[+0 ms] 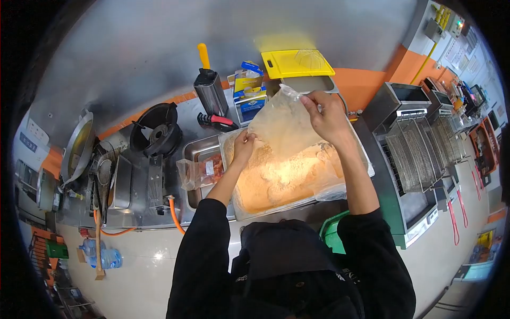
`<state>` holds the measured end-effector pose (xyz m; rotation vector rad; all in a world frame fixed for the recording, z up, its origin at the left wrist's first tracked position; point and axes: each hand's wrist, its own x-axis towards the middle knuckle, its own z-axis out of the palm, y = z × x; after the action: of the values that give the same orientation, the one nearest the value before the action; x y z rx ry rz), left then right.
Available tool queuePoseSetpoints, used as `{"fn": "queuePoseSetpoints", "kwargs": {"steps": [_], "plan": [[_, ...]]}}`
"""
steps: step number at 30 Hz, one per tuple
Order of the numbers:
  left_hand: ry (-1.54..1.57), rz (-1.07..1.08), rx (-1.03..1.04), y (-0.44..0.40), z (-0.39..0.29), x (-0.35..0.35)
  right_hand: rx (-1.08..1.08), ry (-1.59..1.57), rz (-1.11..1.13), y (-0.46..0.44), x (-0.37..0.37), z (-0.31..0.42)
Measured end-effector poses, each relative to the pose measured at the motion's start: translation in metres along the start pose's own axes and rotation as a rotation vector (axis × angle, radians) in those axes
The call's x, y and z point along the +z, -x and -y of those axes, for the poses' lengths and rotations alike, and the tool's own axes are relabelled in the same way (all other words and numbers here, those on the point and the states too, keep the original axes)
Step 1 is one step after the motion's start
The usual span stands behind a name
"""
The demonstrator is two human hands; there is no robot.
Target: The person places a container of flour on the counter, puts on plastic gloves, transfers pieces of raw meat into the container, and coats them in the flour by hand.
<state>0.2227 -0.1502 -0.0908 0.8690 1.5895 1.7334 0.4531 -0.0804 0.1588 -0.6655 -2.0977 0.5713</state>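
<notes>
A clear plastic bag (281, 122) is held up over a large rectangular tray (249, 216) of orange-tinted powder (276, 183). My right hand (325, 118) pinches the bag's gathered upper corner. On the bag's lower left edge, the fingers of my left hand (244, 148) are closed, just above the tray's left side. More clear plastic (330, 190) lies on the powder at the tray's front right. Left of the tray, a labelled plastic pack of red meat (211, 169) rests in a steel pan (193, 154).
Behind the tray stand blue-and-yellow boxes (249, 98), a knife holder (211, 94) and a yellow cutting board (298, 64). To the right are fryer baskets (413, 154) with red handles. A black burner (155, 130) and a wok (77, 149) occupy the left. A green bin (334, 234) sits below.
</notes>
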Motion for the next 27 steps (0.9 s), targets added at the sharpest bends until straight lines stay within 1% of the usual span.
{"fn": "queuePoseSetpoints", "kwargs": {"steps": [1,4,7,10,13,16,19,20,22,23,24,25,26,27], "plan": [[0.029,0.007,0.042,-0.001,0.0,-0.003,0.022,-0.021,0.005,0.005,0.0,-0.014],[-0.082,-0.093,0.119,-0.005,-0.011,-0.009,0.139,-0.093,0.003,0.028,-0.015,-0.067],[-0.215,-0.123,0.27,-0.009,-0.035,-0.005,0.268,-0.237,-0.006,0.057,-0.023,-0.111],[-0.179,-0.066,0.339,-0.018,-0.046,0.005,0.364,-0.322,-0.084,0.087,-0.023,-0.152],[-0.239,0.039,0.375,-0.02,-0.056,0.016,0.418,-0.333,-0.148,0.107,-0.019,-0.181],[-0.349,0.07,0.453,-0.031,-0.055,0.02,0.425,-0.321,-0.236,0.111,-0.019,-0.192],[-0.65,0.1,0.55,-0.013,-0.079,0.033,0.487,-0.337,-0.279,0.115,-0.019,-0.189],[-0.697,0.095,0.545,-0.011,-0.081,0.035,0.513,-0.348,-0.285,0.114,-0.02,-0.189],[-0.792,0.084,0.529,-0.006,-0.082,0.036,0.473,-0.234,-0.316,0.112,-0.016,-0.193],[-0.812,0.097,0.563,-0.002,-0.079,0.039,0.453,-0.177,-0.327,0.113,-0.012,-0.192],[-0.832,0.108,0.598,0.001,-0.074,0.043,0.419,-0.161,-0.291,0.113,-0.008,-0.192],[-0.851,0.118,0.634,0.001,-0.07,0.046,0.431,-0.148,-0.323,0.112,-0.006,-0.191],[-0.868,0.115,0.597,0.0,-0.07,0.044,0.444,-0.134,-0.353,0.111,-0.008,-0.185],[-0.844,0.076,0.611,0.0,-0.069,0.043,0.456,-0.12,-0.379,0.11,-0.011,-0.179]]}}
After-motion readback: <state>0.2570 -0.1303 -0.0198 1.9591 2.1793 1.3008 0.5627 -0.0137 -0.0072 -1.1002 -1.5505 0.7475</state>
